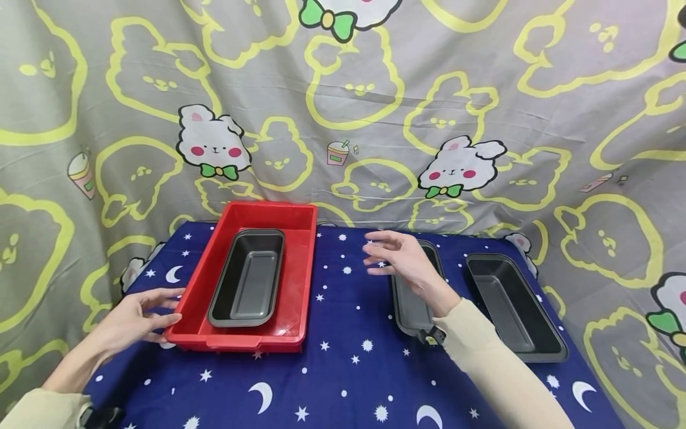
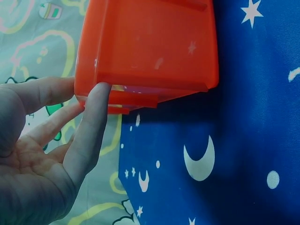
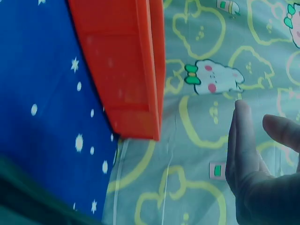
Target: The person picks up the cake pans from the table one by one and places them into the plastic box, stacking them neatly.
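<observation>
From my head camera I look forward and down, set back and above, across the blue counter (image 1: 343,357) to the patterned curtain (image 1: 343,95). My left wrist camera looks past the left grip (image 2: 47,164), close to the red tray (image 1: 241,342), its picture turned sideways. My right wrist camera, also sideways, looks past the right grip (image 3: 255,173). All three views share tray, counter and curtain.

The left forearm (image 1: 75,360) comes in from the lower left, and the left grip (image 1: 140,314) reaches forward, thumb and fingers extended and parted. The right forearm (image 1: 509,369) slants in from the lower right; the right grip (image 1: 396,256) (raised, pointing inward) has loosely extended fingers and a thumb set apart.
</observation>
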Motion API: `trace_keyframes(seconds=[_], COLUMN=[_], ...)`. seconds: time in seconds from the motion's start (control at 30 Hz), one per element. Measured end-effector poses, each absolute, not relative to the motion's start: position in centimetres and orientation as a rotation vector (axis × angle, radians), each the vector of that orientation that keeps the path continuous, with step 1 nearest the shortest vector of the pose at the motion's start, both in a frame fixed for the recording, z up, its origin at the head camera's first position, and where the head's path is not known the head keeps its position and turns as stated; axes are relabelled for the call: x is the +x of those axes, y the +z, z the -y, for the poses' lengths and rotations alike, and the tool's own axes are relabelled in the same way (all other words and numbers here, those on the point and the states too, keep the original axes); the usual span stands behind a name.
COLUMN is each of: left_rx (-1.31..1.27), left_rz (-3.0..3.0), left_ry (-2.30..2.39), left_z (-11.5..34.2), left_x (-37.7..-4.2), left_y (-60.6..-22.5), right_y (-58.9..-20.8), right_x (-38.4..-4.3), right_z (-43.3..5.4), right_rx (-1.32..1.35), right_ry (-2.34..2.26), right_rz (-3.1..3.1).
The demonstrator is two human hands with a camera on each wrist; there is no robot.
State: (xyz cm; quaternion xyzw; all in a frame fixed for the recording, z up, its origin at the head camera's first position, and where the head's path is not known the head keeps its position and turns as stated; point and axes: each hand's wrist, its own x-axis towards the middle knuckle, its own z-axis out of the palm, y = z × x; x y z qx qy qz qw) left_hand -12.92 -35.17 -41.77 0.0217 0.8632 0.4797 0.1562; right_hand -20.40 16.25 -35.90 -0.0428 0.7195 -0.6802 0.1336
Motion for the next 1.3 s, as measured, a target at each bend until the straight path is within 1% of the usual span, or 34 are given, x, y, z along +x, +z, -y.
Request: trace_keyframes(seconds=[0.53, 0.73, 1.3], left_rx=[0.069, 0.060, 0.051], left_rz=[-2.467, -2.465, -2.456], left_ry=[1.387, 1.387, 1.392], left_z=[35.2, 35.1, 35.2], left_x=[-12.8, -12.8, -12.8], left_y=[-41.8, -41.7, -41.8], right_y=[-37.7, -38.3, -41.7], right_x=[-19.2, -18.8, -18.4], right_z=[-24.0, -26.4, -32.3], right_rx=[-0.041, 0.033, 0.173], right_ry=[-1.922, -1.892, -1.771], right_rz=[-2.208, -2.241, -2.341])
